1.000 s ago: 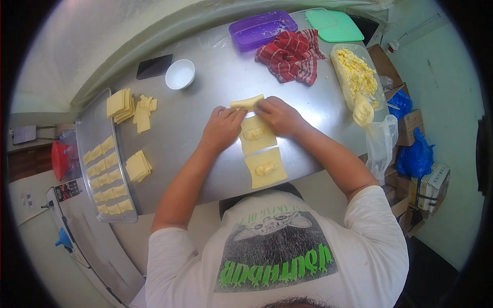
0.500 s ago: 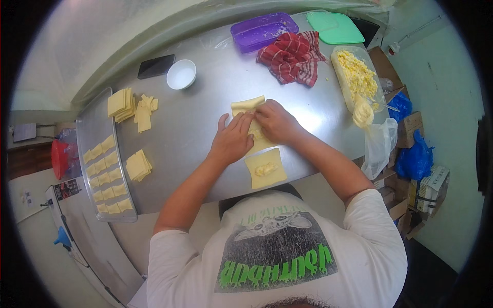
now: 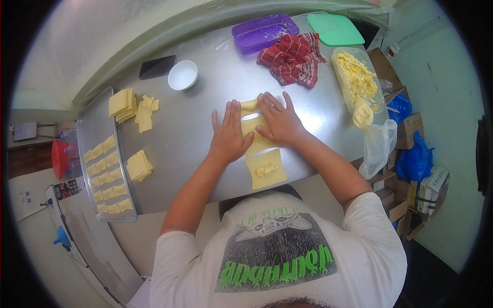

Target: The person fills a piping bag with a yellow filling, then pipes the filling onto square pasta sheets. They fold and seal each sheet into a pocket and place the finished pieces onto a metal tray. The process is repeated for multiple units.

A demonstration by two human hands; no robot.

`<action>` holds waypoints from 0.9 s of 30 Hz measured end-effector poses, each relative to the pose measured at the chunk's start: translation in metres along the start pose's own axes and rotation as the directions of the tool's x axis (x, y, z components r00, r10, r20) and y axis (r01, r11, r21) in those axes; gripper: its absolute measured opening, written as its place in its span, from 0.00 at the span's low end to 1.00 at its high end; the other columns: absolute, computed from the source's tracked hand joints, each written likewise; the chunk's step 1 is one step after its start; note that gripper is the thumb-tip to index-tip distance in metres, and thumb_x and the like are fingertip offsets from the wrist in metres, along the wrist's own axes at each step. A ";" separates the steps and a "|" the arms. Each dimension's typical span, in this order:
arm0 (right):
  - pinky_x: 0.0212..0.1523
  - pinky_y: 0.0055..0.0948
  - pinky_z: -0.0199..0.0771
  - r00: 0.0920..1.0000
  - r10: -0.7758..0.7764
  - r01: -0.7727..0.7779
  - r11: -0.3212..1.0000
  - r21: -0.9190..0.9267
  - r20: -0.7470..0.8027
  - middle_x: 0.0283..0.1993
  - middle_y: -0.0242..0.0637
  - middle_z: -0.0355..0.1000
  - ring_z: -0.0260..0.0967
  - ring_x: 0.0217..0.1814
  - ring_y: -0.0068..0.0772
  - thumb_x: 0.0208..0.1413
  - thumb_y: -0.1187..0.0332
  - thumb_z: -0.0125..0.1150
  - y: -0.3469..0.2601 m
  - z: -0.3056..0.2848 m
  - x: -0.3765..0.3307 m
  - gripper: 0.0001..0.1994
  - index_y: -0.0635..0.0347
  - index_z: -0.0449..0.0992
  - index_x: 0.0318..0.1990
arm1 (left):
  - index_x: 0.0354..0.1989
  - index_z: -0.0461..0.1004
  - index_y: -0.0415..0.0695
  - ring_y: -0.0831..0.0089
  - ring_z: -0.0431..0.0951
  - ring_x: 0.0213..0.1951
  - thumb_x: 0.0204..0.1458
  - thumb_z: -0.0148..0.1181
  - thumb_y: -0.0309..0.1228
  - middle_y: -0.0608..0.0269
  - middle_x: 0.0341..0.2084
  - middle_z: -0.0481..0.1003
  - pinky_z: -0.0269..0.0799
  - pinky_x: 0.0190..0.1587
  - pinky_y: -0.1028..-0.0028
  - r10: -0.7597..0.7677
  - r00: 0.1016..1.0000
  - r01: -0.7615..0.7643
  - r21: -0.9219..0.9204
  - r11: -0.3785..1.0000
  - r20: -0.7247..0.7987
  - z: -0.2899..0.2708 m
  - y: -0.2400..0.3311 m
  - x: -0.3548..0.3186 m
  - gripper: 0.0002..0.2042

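Note:
My left hand point(image 3: 229, 132) and my right hand point(image 3: 281, 121) lie with fingers stretched out, one at each side of a folded piece of dough point(image 3: 250, 107). The fingertips press at its two ends; what is inside it does not show. Just nearer lies a flat dough square point(image 3: 252, 124), partly under my right thumb and beside my left thumb. Nearest to me is another dough square point(image 3: 262, 182) with a small heap of pale yellow filling point(image 3: 266, 170) on it. Neither hand grasps anything.
At left, a metal tray point(image 3: 126, 191) bears rows of small folded pastries point(image 3: 104, 178). Dough stacks point(image 3: 138, 165) lie beside it. Farther back are a phone point(image 3: 157, 67), white bowl point(image 3: 183, 75), purple container point(image 3: 245, 43), red cloth point(image 3: 290, 59) and filling tub point(image 3: 336, 66).
The far dough square, whose edge was being folded by pinching fingers, now lies folded into a narrow strip. Both hands have flattened, fingers straightened, and moved a little apart.

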State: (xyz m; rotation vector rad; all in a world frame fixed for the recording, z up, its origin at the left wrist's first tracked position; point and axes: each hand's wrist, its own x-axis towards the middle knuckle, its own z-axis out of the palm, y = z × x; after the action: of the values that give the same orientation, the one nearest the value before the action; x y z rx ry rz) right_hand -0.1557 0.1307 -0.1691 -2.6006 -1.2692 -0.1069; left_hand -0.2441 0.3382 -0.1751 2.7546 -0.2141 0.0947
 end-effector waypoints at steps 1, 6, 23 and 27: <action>0.78 0.67 0.31 0.993 0.006 -0.001 0.999 -0.041 0.119 0.78 0.52 0.54 0.43 0.84 0.46 0.67 0.39 0.43 -0.002 0.001 0.003 0.43 0.72 0.53 0.74 | 0.75 0.48 0.31 0.50 0.48 0.78 0.61 0.55 0.47 0.38 0.75 0.50 0.32 0.74 0.36 0.000 1.000 0.000 0.001 1.000 -0.001 0.005 -0.003 0.003 0.41; 0.77 0.71 0.25 0.971 0.038 -0.012 0.994 -0.113 0.234 0.80 0.54 0.49 0.37 0.85 0.49 0.68 0.34 0.33 0.005 0.017 0.011 0.47 0.73 0.48 0.76 | 0.75 0.42 0.25 0.42 0.44 0.78 0.65 0.44 0.57 0.34 0.75 0.48 0.27 0.73 0.34 -0.037 0.996 0.031 0.062 0.998 0.085 0.021 -0.011 0.006 0.46; 0.75 0.76 0.21 0.958 0.094 -0.052 0.986 -0.157 0.271 0.82 0.56 0.43 0.29 0.86 0.52 0.67 0.33 0.34 0.013 0.006 0.021 0.47 0.73 0.54 0.74 | 0.75 0.42 0.26 0.39 0.45 0.77 0.61 0.53 0.51 0.35 0.75 0.49 0.29 0.72 0.31 -0.076 0.991 0.065 0.099 0.993 0.106 0.011 -0.008 0.010 0.46; 0.75 0.76 0.20 0.962 0.153 -0.125 0.983 -0.132 0.227 0.82 0.53 0.43 0.28 0.86 0.53 0.67 0.33 0.33 0.016 0.003 0.018 0.47 0.72 0.54 0.75 | 0.75 0.43 0.26 0.40 0.45 0.77 0.62 0.52 0.50 0.36 0.75 0.49 0.29 0.72 0.31 -0.038 0.998 0.031 0.123 0.992 0.058 0.007 -0.008 0.011 0.45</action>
State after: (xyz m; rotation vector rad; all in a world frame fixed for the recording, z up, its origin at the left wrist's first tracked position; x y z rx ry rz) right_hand -0.1321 0.1356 -0.1723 -2.8642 -1.1784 0.1647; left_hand -0.2316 0.3413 -0.1836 2.8839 -0.1819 0.0158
